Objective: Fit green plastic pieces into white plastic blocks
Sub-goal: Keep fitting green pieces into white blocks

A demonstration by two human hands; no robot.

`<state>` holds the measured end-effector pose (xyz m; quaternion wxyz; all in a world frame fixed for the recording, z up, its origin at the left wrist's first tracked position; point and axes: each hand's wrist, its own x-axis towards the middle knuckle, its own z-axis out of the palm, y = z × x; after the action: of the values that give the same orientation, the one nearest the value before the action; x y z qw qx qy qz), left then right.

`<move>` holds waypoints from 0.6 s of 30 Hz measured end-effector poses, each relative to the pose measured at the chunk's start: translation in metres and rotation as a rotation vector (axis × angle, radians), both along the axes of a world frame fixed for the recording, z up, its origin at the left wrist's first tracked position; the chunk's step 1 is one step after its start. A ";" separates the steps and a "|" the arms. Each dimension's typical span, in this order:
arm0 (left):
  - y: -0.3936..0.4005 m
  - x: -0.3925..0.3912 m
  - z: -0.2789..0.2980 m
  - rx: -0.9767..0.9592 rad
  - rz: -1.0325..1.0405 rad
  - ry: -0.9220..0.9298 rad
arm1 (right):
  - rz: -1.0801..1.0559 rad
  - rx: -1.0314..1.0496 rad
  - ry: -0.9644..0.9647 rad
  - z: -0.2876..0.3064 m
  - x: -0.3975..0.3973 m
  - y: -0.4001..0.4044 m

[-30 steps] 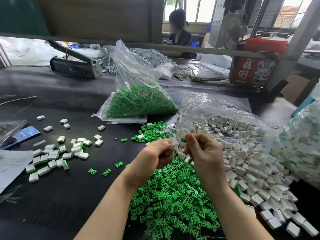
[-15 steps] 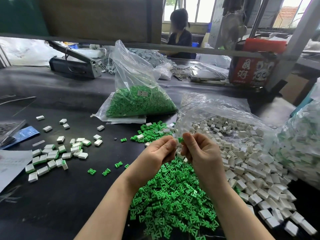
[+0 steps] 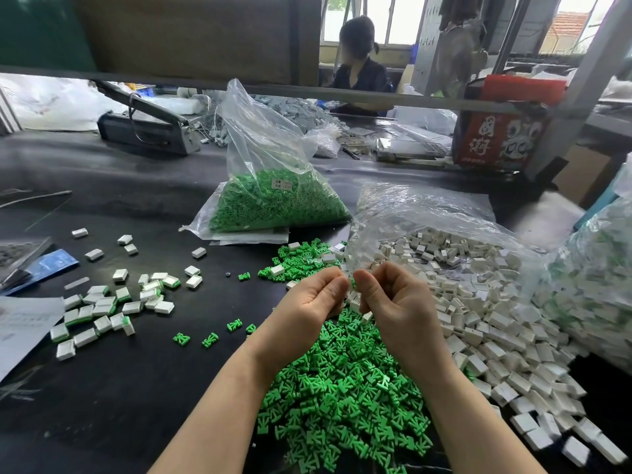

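So both hands are meeting right over the loose heap of green pieces [image 3: 342, 388]; the left hand [image 3: 309, 302] and the right hand [image 3: 396, 302] are pressing fingertip to fingertip, and a sliver of green piece [image 3: 352, 284] is peeking out in the gap between them; a second ago the hands were a bit apart with the fists more bunched up, half a second ago the green bit was already showing between the tips, and now they're closing in tight on it; I'm reading that as the push-together step actually happening; the fingers of both hands are curling and pinching on that one small assembly; I can't tell if a white block is in there, since the fingers are hiding it, but I'm guessing it is.

The pile of white blocks [image 3: 478, 319] is spilling out of its clear bag [image 3: 427, 213] just to the right of the hands, touching the green heap; finished ones, white with a green edge, are lying in a scattered cluster [image 3: 113, 302] well off to the left on the black table [image 3: 136, 405]; a sealed bag of green pieces [image 3: 273, 200] is sitting farther back, untouched.

Judging by how small that finished cluster is next to the two heaps, this is looking like early days; the thing to be watching is whether the green piece is seating straight or skewing under the thumbs.
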<state>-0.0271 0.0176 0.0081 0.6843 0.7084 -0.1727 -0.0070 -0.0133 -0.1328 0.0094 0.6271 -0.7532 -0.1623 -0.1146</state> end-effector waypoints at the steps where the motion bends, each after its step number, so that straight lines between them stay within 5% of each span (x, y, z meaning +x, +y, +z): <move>1: 0.000 0.000 0.000 0.019 0.003 -0.012 | -0.002 -0.023 -0.005 0.000 0.000 0.000; 18: 0.002 -0.002 0.000 0.219 0.011 -0.084 | 0.118 -0.049 -0.013 0.003 -0.001 -0.006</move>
<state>-0.0296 0.0200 0.0078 0.5948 0.7797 -0.1957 0.0076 -0.0139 -0.1387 0.0125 0.6131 -0.7566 -0.2134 -0.0783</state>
